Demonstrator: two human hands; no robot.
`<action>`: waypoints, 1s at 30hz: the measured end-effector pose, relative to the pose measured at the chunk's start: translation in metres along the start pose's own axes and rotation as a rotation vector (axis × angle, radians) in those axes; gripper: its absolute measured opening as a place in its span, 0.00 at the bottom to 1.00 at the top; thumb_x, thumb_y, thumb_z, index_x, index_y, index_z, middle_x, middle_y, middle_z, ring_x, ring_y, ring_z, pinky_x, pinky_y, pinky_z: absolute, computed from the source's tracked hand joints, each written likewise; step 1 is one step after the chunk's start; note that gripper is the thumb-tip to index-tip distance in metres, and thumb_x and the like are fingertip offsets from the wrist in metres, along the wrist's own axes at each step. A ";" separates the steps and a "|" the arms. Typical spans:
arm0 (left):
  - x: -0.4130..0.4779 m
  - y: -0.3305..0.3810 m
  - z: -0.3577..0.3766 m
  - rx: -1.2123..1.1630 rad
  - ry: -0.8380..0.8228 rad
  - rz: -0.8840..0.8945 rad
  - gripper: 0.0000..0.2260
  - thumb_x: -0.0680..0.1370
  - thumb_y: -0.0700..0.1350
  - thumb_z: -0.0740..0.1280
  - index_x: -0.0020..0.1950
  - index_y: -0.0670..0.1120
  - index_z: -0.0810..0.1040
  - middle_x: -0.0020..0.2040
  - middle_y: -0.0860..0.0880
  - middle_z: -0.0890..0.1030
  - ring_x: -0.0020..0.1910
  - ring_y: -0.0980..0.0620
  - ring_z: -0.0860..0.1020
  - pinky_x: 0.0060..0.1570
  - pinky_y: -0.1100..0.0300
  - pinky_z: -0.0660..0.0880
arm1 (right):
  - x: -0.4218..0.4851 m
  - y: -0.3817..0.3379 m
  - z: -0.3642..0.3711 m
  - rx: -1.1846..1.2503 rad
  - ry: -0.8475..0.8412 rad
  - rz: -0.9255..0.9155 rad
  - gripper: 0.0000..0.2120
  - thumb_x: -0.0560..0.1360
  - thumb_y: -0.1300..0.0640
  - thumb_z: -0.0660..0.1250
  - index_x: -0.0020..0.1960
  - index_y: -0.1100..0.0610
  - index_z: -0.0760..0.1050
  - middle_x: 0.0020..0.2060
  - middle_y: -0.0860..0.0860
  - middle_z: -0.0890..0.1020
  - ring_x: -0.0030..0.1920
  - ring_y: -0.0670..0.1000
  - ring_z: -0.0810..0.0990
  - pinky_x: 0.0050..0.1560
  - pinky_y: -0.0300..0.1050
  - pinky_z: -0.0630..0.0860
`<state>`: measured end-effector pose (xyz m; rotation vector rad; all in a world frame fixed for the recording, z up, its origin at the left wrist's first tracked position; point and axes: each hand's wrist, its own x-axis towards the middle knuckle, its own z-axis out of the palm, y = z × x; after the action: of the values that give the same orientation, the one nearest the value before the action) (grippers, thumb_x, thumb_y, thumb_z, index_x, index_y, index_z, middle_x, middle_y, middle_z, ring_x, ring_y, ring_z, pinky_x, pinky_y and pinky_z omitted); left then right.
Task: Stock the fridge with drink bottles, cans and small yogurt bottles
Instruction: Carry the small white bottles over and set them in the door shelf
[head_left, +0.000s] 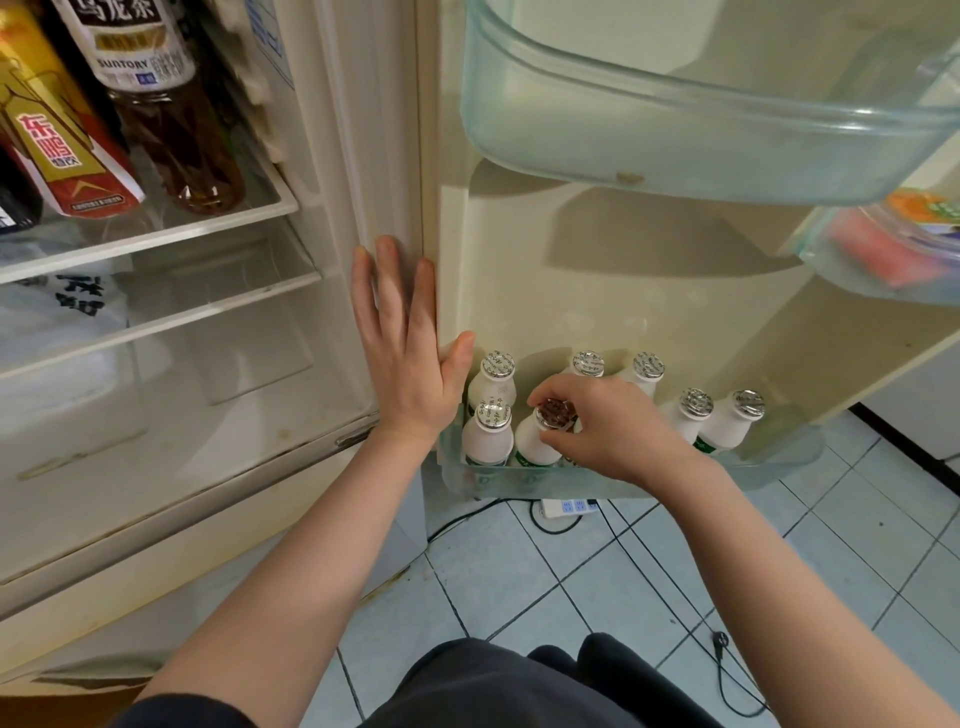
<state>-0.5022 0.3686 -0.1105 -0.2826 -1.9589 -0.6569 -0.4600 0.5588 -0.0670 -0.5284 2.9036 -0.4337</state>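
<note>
**Hands.** Left hand (405, 353): flat, fingers straight and close together, palm pressed on the fridge cabinet's front edge (384, 208) just above the left end of the bottom door bin (779, 460); it held nothing. Right hand (608, 431): fingers curled down around the foil cap of 1 small yogurt bottle (535, 441), pinching it at the neck.

**Task item.** The held bottle stood upright in the bin's front row, 2nd from the bin's left end. It appeared seated or nearly so.

**Stock in bin.** 6 other yogurt bottles showed:
- 1 at the bin's front left (488, 439), touching the held bottle
- 3 along the bin's back wall
- 2 toward the bin's right end (732, 423)

**Step in hand, judged.** This looked like setting the bottle down.
- It should be kept vertical and its base pressed flat to the bin floor.
- It should sit snug against its left neighbour.
- The fingers should lift straight up, so the caps behind were not clipped.
- The braced left hand probably steadied the door.

**Edges.** The bin's clear front wall stood low, reaching only the bottles' lower bodies. A tipped bottle could go over it to the tiles below the bin.

**Open room.**
- Headroom above the bin was generous, since the upper door bin (675, 130) hung well above it.
- The space under the right hand was hidden, so free slots there could not be counted.
- The bin's far right end appeared bare.
- Below the bin lay a power strip (569, 506) and cables.
</note>
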 end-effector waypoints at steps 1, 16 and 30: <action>0.000 0.000 0.000 0.000 0.001 0.002 0.25 0.81 0.58 0.47 0.71 0.42 0.58 0.69 0.32 0.59 0.69 0.27 0.57 0.72 0.41 0.54 | 0.000 0.000 0.000 0.002 -0.002 -0.001 0.16 0.73 0.53 0.67 0.61 0.47 0.74 0.55 0.45 0.81 0.55 0.49 0.78 0.47 0.40 0.68; -0.001 -0.002 0.000 -0.017 0.016 0.029 0.24 0.81 0.58 0.48 0.74 0.47 0.55 0.70 0.33 0.58 0.70 0.28 0.56 0.73 0.42 0.53 | -0.017 0.016 -0.009 0.269 0.407 0.172 0.09 0.73 0.56 0.66 0.52 0.53 0.79 0.44 0.47 0.83 0.44 0.46 0.81 0.44 0.42 0.75; -0.001 -0.003 0.001 -0.006 0.009 0.032 0.24 0.81 0.57 0.49 0.73 0.46 0.55 0.71 0.34 0.57 0.71 0.30 0.55 0.73 0.43 0.52 | 0.021 0.029 -0.014 -0.072 0.160 0.197 0.21 0.74 0.55 0.64 0.67 0.51 0.70 0.56 0.54 0.79 0.54 0.56 0.78 0.44 0.43 0.71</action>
<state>-0.5036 0.3662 -0.1129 -0.3129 -1.9402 -0.6422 -0.4915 0.5802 -0.0649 -0.2219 3.0945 -0.3588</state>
